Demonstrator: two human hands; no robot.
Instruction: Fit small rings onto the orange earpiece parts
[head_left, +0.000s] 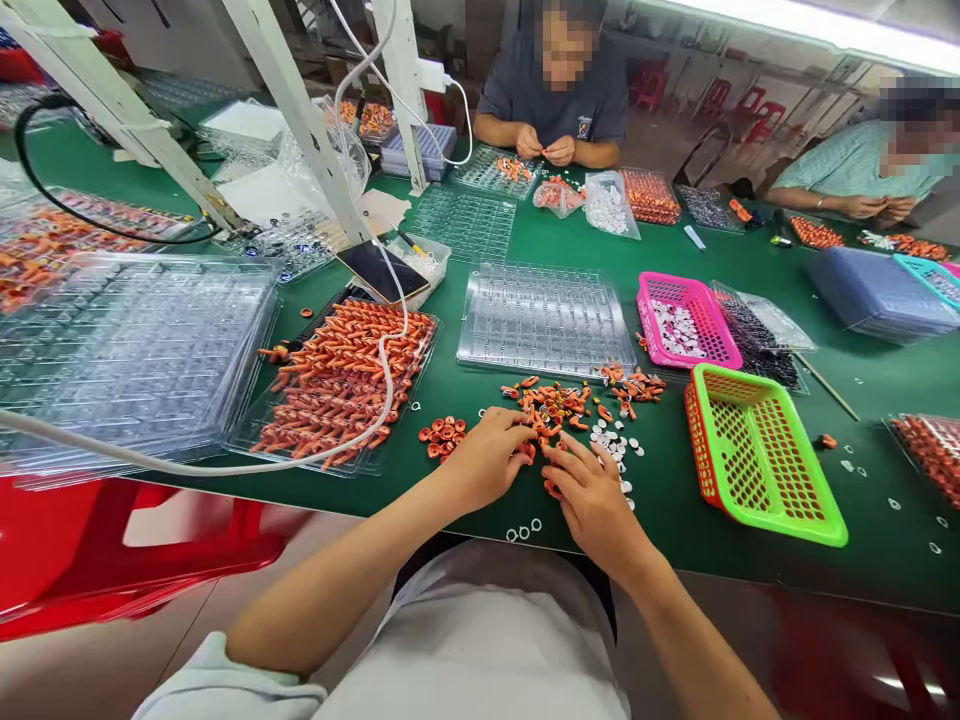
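Through the head camera I see both bare hands low over a loose pile of small orange pieces near the front edge of the green tabletop. The left hand has its fingers bent at the near side of the pile; I can't tell whether they grip a piece. The right hand sits just beside it, fingers slightly spread over the orange pieces, and I can't make out a grip there either. Left of the hands I have red-orange caps; to the right, white discs. Three white rings lie nearest the edge. Beyond the pile is a clear tray, with a pink basket and a lime-green basket to its right.
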